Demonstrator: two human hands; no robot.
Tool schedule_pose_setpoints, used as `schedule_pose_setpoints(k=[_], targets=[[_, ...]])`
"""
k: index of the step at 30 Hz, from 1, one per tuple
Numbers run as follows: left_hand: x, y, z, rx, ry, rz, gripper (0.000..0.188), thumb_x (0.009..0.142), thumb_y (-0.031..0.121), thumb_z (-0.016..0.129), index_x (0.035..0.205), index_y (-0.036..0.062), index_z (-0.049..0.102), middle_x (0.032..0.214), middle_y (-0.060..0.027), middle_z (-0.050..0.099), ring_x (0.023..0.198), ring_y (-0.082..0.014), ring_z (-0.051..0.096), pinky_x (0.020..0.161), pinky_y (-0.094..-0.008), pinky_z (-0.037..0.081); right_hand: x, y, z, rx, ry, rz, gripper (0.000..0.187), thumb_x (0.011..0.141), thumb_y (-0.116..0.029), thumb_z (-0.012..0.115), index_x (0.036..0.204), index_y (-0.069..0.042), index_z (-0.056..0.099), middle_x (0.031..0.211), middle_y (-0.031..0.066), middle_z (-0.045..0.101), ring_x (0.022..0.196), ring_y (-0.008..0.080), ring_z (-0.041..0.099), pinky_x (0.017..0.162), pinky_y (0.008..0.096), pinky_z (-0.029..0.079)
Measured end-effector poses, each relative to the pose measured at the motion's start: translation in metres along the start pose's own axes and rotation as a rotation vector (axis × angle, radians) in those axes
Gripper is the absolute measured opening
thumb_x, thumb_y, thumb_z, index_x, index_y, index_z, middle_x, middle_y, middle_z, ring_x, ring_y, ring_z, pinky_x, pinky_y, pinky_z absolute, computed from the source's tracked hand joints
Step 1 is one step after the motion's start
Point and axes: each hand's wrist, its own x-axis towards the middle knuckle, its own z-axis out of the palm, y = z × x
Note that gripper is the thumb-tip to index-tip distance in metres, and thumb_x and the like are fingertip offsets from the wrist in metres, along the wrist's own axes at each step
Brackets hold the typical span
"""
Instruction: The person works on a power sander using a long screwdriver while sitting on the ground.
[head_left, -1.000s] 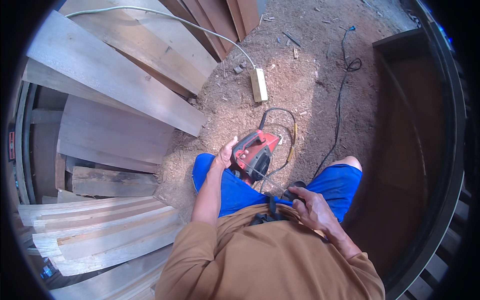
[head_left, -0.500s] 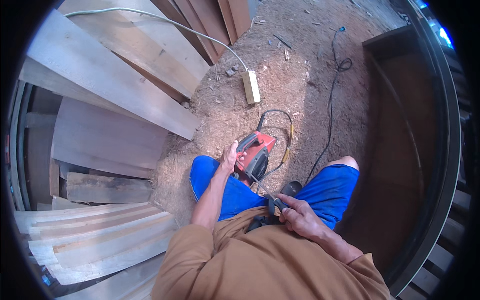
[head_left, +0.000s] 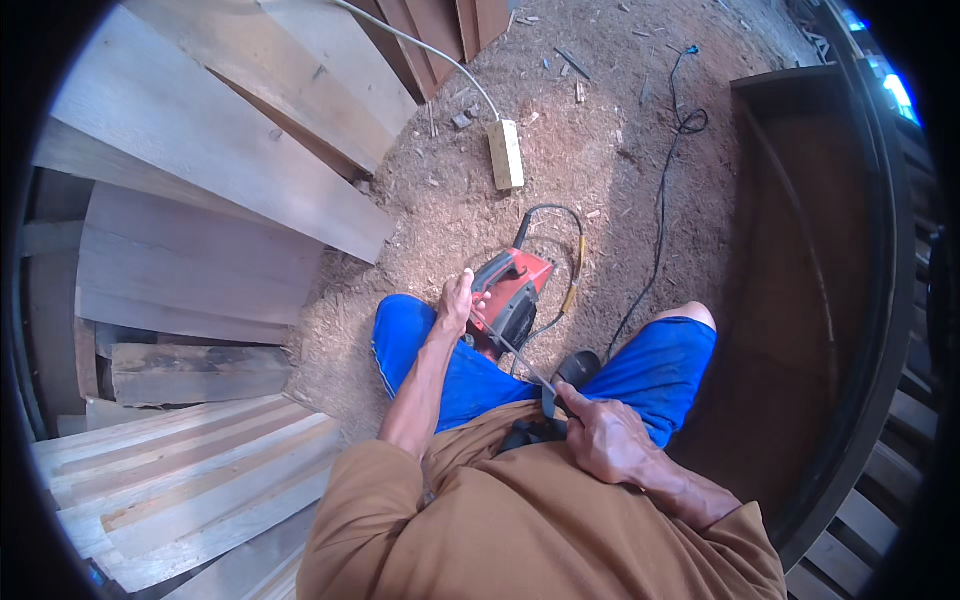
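The left hand (head_left: 460, 303) is wrapped around the handle end of a red-and-black power tool (head_left: 512, 295), just ahead of the blue shorts (head_left: 648, 362); any marking on its dark side seems too small to read. The right hand (head_left: 608, 437) is closed around a thin metal-shafted tool (head_left: 522, 361), angled towards the power tool. A cream block (head_left: 507, 158) lies beyond on the ground (head_left: 450, 220).

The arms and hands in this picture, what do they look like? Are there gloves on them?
No gloves: the left hand and right hand are both bare, and I can't make out a watch. The forearms are uncovered too. Plain brown sleeves, matching the brown top, end near the elbows.
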Motion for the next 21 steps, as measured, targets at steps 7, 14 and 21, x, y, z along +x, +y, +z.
schedule_pose_setpoints(k=[7,14,21], targets=[[0.009,-0.001,-0.008,-0.094,-0.071,-0.015,0.051,0.105,0.051,0.051,0.112,0.0043,0.069,0.084,-0.0114,0.072,0.061,-0.0173,0.066,0.051,-0.033,0.057,0.001,-0.004,-0.001,-0.343,0.058,-0.01,0.055,0.094,-0.014,0.06,0.147,-0.002,0.054,0.11,0.0269,0.072,0.085,0.0462,0.071,0.078,0.0531,0.057],[0.012,-0.004,0.001,-0.174,-0.204,-0.059,0.051,0.105,0.048,0.053,0.119,0.0024,0.069,0.093,-0.0116,0.074,0.072,-0.0166,0.067,0.06,-0.03,0.055,-0.003,0.032,-0.027,1.078,0.107,0.223,0.056,0.105,-0.023,0.051,0.151,0.009,0.043,0.109,0.0154,0.07,0.084,0.018,0.067,0.077,0.0321,0.055],[0.007,0.0,-0.003,-0.209,-0.177,0.016,0.045,0.108,0.041,0.052,0.117,0.0006,0.07,0.093,-0.0104,0.074,0.078,-0.0169,0.069,0.066,-0.0298,0.059,-0.011,0.022,-0.008,-0.201,0.255,-0.241,0.043,0.092,-0.014,0.059,0.131,0.002,0.064,0.094,0.0161,0.072,0.078,0.0347,0.069,0.071,0.0485,0.055]])
